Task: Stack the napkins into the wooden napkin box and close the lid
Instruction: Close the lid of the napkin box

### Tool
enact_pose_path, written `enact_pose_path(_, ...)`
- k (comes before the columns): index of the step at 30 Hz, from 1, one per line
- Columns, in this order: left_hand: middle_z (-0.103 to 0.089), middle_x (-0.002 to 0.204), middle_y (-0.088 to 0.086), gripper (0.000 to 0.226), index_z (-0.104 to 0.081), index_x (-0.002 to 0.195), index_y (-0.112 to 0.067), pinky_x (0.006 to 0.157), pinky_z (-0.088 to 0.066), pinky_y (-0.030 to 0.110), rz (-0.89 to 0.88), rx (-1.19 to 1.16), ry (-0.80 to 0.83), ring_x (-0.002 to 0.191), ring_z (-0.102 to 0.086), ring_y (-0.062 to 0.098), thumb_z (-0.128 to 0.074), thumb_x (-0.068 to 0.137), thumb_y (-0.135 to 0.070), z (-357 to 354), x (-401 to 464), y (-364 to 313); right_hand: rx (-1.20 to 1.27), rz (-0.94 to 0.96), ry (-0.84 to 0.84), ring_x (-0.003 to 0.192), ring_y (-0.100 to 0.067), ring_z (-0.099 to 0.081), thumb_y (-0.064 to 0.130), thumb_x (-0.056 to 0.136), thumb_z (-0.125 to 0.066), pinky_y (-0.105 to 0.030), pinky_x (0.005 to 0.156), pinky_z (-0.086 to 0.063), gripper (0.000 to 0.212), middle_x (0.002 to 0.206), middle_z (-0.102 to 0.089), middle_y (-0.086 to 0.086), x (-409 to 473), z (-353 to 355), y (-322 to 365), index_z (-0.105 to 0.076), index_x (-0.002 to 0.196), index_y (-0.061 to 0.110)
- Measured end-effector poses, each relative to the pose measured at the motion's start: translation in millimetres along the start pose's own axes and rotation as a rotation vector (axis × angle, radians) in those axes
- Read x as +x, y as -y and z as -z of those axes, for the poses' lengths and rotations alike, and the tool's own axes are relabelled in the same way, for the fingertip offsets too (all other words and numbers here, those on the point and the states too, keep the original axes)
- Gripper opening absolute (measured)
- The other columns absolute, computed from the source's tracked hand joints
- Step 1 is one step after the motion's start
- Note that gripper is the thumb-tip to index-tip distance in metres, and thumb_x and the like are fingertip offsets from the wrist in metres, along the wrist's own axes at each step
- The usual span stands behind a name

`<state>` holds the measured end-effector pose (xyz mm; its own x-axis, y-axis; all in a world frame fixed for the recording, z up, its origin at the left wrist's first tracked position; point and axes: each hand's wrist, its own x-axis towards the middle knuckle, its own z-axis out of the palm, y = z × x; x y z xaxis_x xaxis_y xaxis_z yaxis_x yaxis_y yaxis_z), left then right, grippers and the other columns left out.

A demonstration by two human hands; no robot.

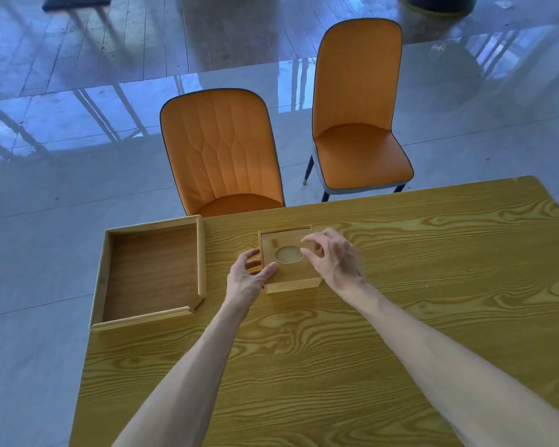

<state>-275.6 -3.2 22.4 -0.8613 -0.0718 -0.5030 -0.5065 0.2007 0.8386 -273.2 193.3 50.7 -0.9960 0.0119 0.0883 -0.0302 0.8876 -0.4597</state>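
The wooden napkin box [292, 283] sits near the table's far edge with its lid [279, 240] on top. The lid has a round hole [289, 254] showing pale napkin material inside. My left hand [247, 277] rests against the box's left side, thumb on the lid's near left corner, fingers apart. My right hand [334, 258] hovers over the lid's right part, fingers spread and slightly blurred, holding nothing.
A shallow open wooden tray [102, 279] lies at the table's far left corner, overhanging the edge. The yellow wood-grain table [336, 350] ends just beyond the box. Two orange chairs [221, 150] [357, 124] stand behind it on a glossy floor.
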Motion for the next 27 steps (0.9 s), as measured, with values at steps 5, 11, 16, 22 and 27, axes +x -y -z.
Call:
enact_pose_path(5, -0.064, 0.116, 0.001, 0.061, -0.055, 0.132, -0.025, 0.086, -0.059, 0.045, -0.001, 0.001, -0.021, 0.105, -0.065, 0.020, -0.082, 0.077, -0.031, -2, -1, 2, -0.242, 0.190, 0.089, 0.095, -0.016, -0.069, 0.035, 0.091, -0.067, -0.022, 0.078, -0.055, 0.022, 0.103, -0.071, -0.001, 16, -2, 30, -0.076, 0.107, 0.022)
enact_pose_path(11, -0.065, 0.115, 0.001, 0.060, -0.056, 0.130, -0.027, 0.086, -0.059, 0.045, -0.007, 0.008, -0.039, 0.103, -0.066, 0.019, -0.082, 0.076, -0.033, -3, 0, 4, -0.439, 0.211, 0.234, 0.111, -0.015, -0.063, 0.038, 0.096, -0.058, -0.023, 0.086, -0.055, 0.032, 0.115, -0.065, -0.001, 26, -17, 35, -0.069, 0.119, 0.019)
enact_pose_path(16, -0.066, 0.115, 0.000, 0.059, -0.057, 0.128, -0.029, 0.083, -0.060, 0.044, -0.027, 0.016, -0.054, 0.099, -0.067, 0.016, -0.082, 0.075, -0.039, -3, 0, 7, -0.239, 0.141, 0.340, 0.096, 0.012, -0.062, 0.012, 0.104, -0.042, 0.004, 0.066, -0.041, 0.041, 0.147, -0.043, -0.018, 25, -23, 35, -0.043, 0.141, -0.004)
enact_pose_path(22, -0.066, 0.115, -0.001, 0.059, -0.058, 0.127, -0.030, 0.085, -0.060, 0.045, -0.010, 0.005, -0.046, 0.102, -0.067, 0.018, -0.083, 0.074, -0.038, -3, 1, 7, -0.401, 0.332, 0.360, 0.094, -0.022, -0.061, 0.006, 0.098, -0.043, -0.025, 0.075, -0.050, 0.018, 0.100, -0.062, -0.009, 31, -19, 29, -0.061, 0.094, 0.005)
enact_pose_path(27, -0.066, 0.115, -0.001, 0.059, -0.058, 0.127, -0.030, 0.083, -0.060, 0.046, -0.011, 0.004, -0.047, 0.100, -0.067, 0.018, -0.083, 0.074, -0.038, -4, 1, 8, -0.255, 0.303, 0.248, 0.091, -0.020, -0.064, 0.008, 0.097, -0.052, -0.024, 0.061, -0.044, 0.016, 0.095, -0.062, -0.005, 23, -18, 25, -0.068, 0.096, 0.007)
